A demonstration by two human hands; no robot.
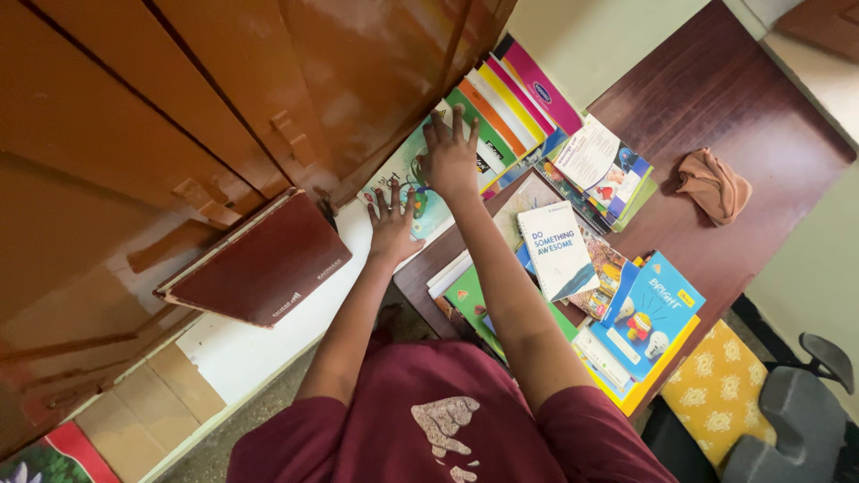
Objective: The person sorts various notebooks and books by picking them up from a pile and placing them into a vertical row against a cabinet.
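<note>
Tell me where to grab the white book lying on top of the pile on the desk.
Take the white book by its long free edge on the side toward the blue book, thumb on top, fingers beneath. It lies flat, topmost and uncovered, and that edge seems to overhang the books beneath. Both hands are on the leaning picture book.

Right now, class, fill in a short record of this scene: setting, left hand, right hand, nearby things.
setting: dark wooden desk strewn with books, beside brown cupboard doors
left hand: fingers spread, flat on a green illustrated book leaning against the cupboard
right hand: fingers spread, pressed higher on the same book
nearby: row of colourful upright books; white-and-blue book on a pile; brown cloth; maroon book
</note>
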